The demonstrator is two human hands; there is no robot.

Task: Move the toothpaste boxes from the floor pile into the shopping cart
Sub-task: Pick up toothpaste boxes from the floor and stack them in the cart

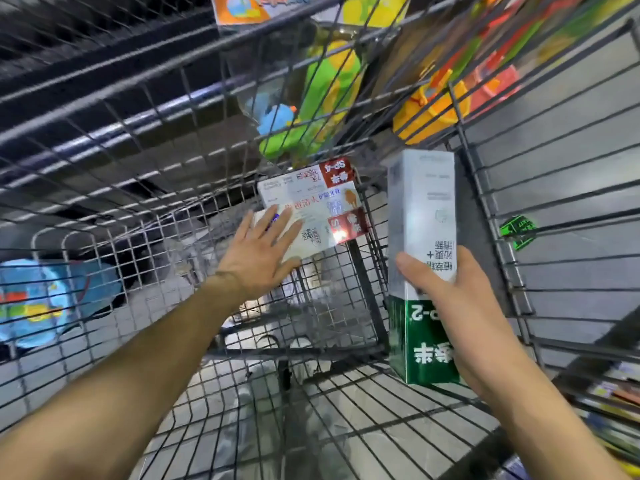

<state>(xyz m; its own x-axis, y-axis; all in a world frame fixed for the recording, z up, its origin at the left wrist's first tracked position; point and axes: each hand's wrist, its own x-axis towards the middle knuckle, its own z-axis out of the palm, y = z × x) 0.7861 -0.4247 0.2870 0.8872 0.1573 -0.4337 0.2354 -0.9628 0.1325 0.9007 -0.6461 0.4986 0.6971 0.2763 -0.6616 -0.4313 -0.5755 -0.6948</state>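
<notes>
Both arms reach down into the wire shopping cart (114, 188). My left hand (258, 252) lies flat with straight fingers against a stack of white-and-red toothpaste boxes (322, 199) at the cart's far end. My right hand (460, 306) grips a tall white-and-green toothpaste box (420, 216) around its middle, holding it upright near the cart's right wall, its green end down just above the cart's wire bottom (363, 410).
Through the cart's mesh I see colourful plastic toys: a green and yellow one (322, 98), a yellow bucket (429, 112), and a blue pack (38, 299) at the left. Grey floor tiles show beneath. Packaged goods lie at the lower right (616, 393).
</notes>
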